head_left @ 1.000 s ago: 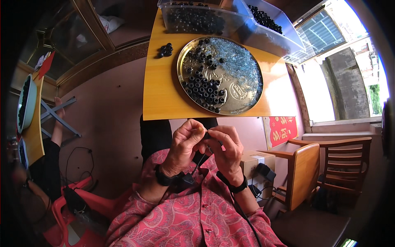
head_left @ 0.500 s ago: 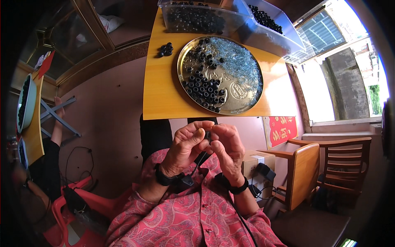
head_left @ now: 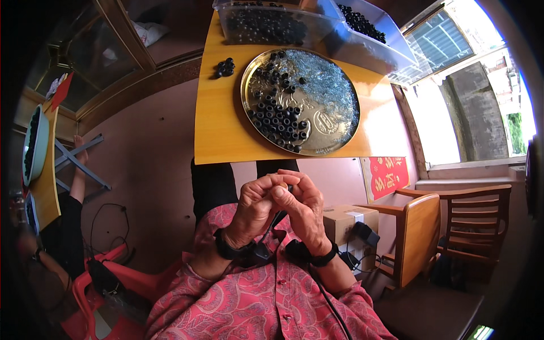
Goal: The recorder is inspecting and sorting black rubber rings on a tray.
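My left hand and my right hand meet in front of my shirt, just below the table's near edge. Their thumbs and fingers pinch together around a small black ring-like part, mostly hidden by the fingertips. Beyond them, a round gold metal tray rests on the table. Many black hollow parts cover its left side, and a heap of small clear bluish pieces spreads over its far right. A little cluster of black parts sits on the wood left of the tray.
Clear plastic bins of black parts stand at the far side of the yellow wooden table. A wooden chair and a cardboard box are to my right. On the left are a red plastic chair and another person's leg.
My hands have drawn closer together, and the right thumb now presses over the left fingertips, covering more of the black part. The view has shifted slightly.
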Motion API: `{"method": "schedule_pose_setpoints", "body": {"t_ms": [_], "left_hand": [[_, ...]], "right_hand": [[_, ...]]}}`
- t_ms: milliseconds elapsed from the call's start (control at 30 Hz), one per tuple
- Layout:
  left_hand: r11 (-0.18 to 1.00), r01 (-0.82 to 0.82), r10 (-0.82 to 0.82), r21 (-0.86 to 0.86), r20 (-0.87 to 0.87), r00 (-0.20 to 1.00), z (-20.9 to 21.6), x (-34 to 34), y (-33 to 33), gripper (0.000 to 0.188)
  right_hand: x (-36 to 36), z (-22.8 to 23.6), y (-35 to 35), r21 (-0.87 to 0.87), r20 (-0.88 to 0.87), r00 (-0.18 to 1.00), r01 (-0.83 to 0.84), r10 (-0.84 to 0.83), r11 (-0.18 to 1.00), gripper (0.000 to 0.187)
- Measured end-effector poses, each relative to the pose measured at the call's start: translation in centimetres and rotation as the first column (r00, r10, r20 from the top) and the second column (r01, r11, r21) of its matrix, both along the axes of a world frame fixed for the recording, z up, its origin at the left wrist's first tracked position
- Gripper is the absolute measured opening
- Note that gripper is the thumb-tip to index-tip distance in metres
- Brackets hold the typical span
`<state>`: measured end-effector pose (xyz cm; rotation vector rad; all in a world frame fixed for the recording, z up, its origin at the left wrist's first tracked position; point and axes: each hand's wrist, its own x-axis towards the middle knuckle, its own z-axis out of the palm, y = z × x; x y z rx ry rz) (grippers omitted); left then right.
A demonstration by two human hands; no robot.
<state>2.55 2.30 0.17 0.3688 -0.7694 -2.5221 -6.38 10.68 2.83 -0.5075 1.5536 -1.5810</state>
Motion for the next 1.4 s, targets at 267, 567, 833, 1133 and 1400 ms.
{"method": "schedule_pose_setpoints", "body": {"t_ms": [267, 567, 833, 1133, 1400], "left_hand": [[0.996, 0.004, -0.009, -0.093, -0.049, 0.999, -1.2, 0.0, -0.4, 0.024], [0.996, 0.022, -0.011, 0.082, -0.133, 0.991, -0.6, 0.1, -1.2, 0.035], [0.935, -0.060, 0.136, -0.348, 0.197, 0.971, 1.3, 0.7, -1.3, 0.036], [0.603, -0.107, 0.311, -0.791, 0.109, 0.944, 1.8, 0.2, -1.1, 0.034], [0.501, -0.100, 0.296, -0.860, 0.061, 0.953, 2.7, -0.5, -1.5, 0.036]], "right_hand": [[0.1, -0.3, -0.3, -0.083, -0.043, 0.999, 0.004, -0.007, 0.997, 0.044], [-1.1, -0.2, 0.8, -0.238, 0.187, 0.982, 0.069, -0.024, 0.969, 0.040], [-1.7, -1.0, 0.7, -0.273, -0.067, 0.997, -0.045, 0.028, 0.961, 0.020], [-2.2, -0.7, 1.0, -0.328, 0.238, 0.970, 0.037, 0.045, 0.944, 0.010], [-3.2, -1.3, 1.1, -0.408, 0.396, 0.910, 0.054, 0.124, 0.911, 0.004]]}}
